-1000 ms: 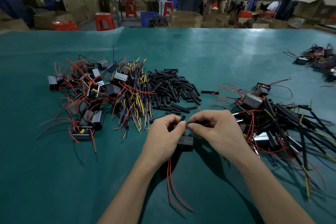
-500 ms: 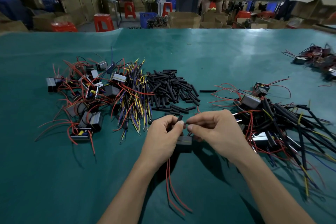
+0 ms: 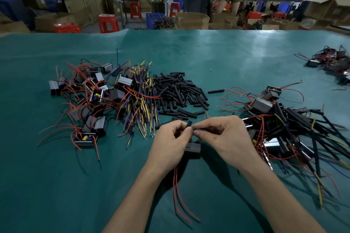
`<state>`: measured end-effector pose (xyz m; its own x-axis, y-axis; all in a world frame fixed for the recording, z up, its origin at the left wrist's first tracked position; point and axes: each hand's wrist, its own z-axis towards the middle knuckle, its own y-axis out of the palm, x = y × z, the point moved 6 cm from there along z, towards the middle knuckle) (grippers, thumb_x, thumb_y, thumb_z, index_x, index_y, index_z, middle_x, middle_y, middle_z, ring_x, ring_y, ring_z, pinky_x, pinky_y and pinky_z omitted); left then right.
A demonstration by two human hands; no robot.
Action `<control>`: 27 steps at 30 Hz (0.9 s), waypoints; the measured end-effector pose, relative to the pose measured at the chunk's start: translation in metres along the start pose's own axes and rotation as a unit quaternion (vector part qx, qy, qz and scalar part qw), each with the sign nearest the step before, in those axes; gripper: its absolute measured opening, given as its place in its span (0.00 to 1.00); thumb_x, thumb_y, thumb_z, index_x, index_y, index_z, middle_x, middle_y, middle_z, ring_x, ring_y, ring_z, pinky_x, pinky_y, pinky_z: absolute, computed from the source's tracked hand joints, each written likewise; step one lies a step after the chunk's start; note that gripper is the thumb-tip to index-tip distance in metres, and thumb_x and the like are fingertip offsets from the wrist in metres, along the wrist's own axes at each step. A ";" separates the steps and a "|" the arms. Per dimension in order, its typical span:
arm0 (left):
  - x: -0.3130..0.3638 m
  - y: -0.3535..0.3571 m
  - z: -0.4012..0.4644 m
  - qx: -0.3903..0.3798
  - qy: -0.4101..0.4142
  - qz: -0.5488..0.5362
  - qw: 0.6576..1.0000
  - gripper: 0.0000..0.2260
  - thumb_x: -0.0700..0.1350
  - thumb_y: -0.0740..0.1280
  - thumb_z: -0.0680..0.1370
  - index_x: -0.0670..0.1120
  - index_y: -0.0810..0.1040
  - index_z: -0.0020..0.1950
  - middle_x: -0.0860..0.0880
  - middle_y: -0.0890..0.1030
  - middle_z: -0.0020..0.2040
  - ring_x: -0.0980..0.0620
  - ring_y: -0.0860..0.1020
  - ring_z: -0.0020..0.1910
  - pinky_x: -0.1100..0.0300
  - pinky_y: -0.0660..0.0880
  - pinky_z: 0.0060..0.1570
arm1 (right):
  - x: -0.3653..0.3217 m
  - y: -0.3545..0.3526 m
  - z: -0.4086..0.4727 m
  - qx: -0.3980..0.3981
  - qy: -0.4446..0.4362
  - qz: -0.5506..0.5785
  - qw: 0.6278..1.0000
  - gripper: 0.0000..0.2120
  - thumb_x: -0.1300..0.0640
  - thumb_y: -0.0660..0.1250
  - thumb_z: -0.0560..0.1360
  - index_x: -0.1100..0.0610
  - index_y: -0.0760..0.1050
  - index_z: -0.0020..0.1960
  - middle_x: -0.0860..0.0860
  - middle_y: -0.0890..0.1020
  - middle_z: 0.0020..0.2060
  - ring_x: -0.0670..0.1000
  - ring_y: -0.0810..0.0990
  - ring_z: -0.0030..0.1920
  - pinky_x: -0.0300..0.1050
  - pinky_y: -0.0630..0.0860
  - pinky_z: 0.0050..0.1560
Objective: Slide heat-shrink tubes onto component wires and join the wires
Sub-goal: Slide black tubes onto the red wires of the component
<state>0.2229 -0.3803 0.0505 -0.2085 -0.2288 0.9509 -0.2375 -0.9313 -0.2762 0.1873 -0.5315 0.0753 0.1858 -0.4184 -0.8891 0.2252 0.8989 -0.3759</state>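
Note:
My left hand (image 3: 170,141) and my right hand (image 3: 223,136) meet fingertip to fingertip above the green table. The left thumb and fingers pinch a short black heat-shrink tube (image 3: 189,124) that sticks up. The right fingers pinch a thin black wire or tube (image 3: 203,129) lying level toward the left fingertips. A small grey component (image 3: 193,148) hangs under the hands, and its two red wires (image 3: 179,195) trail toward me on the table. A pile of loose black heat-shrink tubes (image 3: 180,92) lies just beyond the hands.
At the left lies a heap of grey components with red wires (image 3: 85,100), beside a bundle of yellow, blue and black leads (image 3: 140,104). At the right sits a pile of components with sleeved wires (image 3: 295,130). Another small pile (image 3: 333,62) is at far right. People and stools stand beyond the table.
The hands have stayed together in nearly the same place. The fingertips have shifted slightly on the tube and wire.

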 end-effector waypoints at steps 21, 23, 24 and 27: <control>0.014 0.000 -0.011 0.066 0.065 0.084 0.992 0.06 0.45 0.63 0.70 0.51 0.75 0.46 0.49 0.82 0.32 0.47 0.79 0.33 0.49 0.77 0.37 | 0.017 0.000 -0.002 0.084 0.124 0.223 0.963 0.09 0.67 0.78 0.70 0.56 0.85 0.46 0.53 0.86 0.37 0.46 0.84 0.39 0.35 0.78 0.39; 0.015 0.001 -0.012 0.066 0.072 0.089 0.991 0.06 0.45 0.63 0.70 0.51 0.75 0.46 0.49 0.82 0.33 0.47 0.79 0.33 0.49 0.76 0.37 | 0.016 0.002 -0.002 0.093 0.117 0.233 0.961 0.08 0.68 0.76 0.72 0.58 0.84 0.48 0.54 0.87 0.38 0.47 0.84 0.39 0.36 0.79 0.40; 0.015 0.002 -0.012 0.066 0.071 0.089 0.991 0.06 0.45 0.63 0.70 0.51 0.75 0.47 0.49 0.82 0.33 0.47 0.80 0.34 0.49 0.77 0.38 | 0.015 0.003 -0.003 0.090 0.114 0.236 0.961 0.07 0.68 0.75 0.73 0.59 0.84 0.49 0.55 0.87 0.38 0.48 0.84 0.39 0.37 0.79 0.40; 0.013 0.001 -0.012 0.069 0.059 0.083 0.992 0.07 0.44 0.63 0.71 0.51 0.75 0.48 0.49 0.84 0.35 0.48 0.82 0.37 0.48 0.78 0.42 | 0.011 0.002 -0.003 0.061 0.111 0.241 0.962 0.06 0.69 0.73 0.75 0.61 0.82 0.50 0.57 0.88 0.41 0.49 0.85 0.40 0.38 0.80 0.42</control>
<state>0.2091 -0.3808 0.0606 -0.3459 -0.3559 0.8682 -0.0605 -0.9149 -0.3991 0.1873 -0.5344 0.0640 0.0918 0.0936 -0.9914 0.2773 0.9538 0.1158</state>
